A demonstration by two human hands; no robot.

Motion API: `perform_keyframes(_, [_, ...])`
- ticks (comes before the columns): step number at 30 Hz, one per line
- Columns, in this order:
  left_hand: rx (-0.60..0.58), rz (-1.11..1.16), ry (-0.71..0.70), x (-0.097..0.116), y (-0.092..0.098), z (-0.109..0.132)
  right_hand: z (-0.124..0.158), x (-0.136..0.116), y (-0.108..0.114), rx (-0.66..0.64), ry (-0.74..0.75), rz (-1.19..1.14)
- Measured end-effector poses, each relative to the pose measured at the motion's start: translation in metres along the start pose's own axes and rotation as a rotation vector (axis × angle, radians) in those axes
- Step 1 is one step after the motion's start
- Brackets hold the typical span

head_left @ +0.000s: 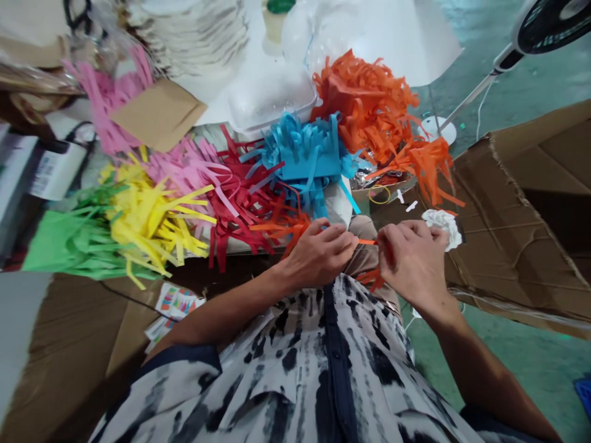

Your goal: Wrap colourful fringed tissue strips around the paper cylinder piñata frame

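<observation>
My left hand (pixel 323 253) and my right hand (pixel 412 258) are both closed on an orange paper tassel (pixel 368 242), whose narrow twisted middle stretches between them. Loose orange strips (pixel 295 231) spread out to the left of my left hand, and more orange fringe (pixel 370 280) hangs under my right hand. A crumpled white bundle (pixel 443 227) lies just beyond my right fingers. Close in front are blue fringed paper (pixel 310 154) and dark red fringed paper (pixel 235 209). My fingertips hide part of the orange paper.
Orange fringe (pixel 369 104) is piled at the back right. Pink (pixel 184 166), yellow (pixel 148 215) and green fringed paper (pixel 83 240) lie leftward. A white foam tray (pixel 272 101) stands behind. An open cardboard box (pixel 517 227) and a fan (pixel 554 27) are at the right.
</observation>
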State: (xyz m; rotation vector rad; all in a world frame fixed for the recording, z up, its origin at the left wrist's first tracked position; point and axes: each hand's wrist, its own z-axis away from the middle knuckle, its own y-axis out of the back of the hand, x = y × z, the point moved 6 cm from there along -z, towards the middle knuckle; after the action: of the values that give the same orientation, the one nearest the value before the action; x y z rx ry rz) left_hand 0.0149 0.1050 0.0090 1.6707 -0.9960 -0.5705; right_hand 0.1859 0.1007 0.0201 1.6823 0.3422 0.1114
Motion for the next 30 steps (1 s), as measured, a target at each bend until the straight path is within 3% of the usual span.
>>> perform_keyframes(6, [0.074,0.011,0.071,0.006,-0.011,0.015,0.024,-0.022,-0.002,0.186,0.193,-0.023])
perform_keyframes(10, [0.163,-0.003,0.138,0.013,-0.017,0.022,0.033,-0.033,-0.010,0.314,0.231,-0.001])
perform_keyframes(15, [0.219,0.069,0.228,0.021,-0.001,0.023,0.035,-0.038,-0.003,0.342,0.273,0.029])
perform_keyframes(18, [0.202,0.375,0.424,0.014,0.018,0.018,0.033,-0.040,0.019,0.411,0.287,0.011])
perform_keyframes(21, [0.215,1.001,0.698,0.000,0.028,0.016,0.029,-0.044,0.044,0.532,0.314,0.047])
perform_keyframes(23, [0.185,1.443,0.804,-0.002,0.028,0.015,0.025,-0.048,0.059,0.598,0.321,0.058])
perform_keyframes(25, [0.139,1.743,0.858,-0.002,0.029,0.013,0.021,-0.051,0.070,0.629,0.314,0.038])
perform_keyframes(27, [0.126,1.871,0.893,-0.003,0.031,0.013,0.015,-0.054,0.076,0.628,0.295,-0.017])
perform_keyframes(30, [0.149,1.856,0.869,-0.009,0.040,0.011,0.001,-0.054,0.078,0.575,0.193,-0.180])
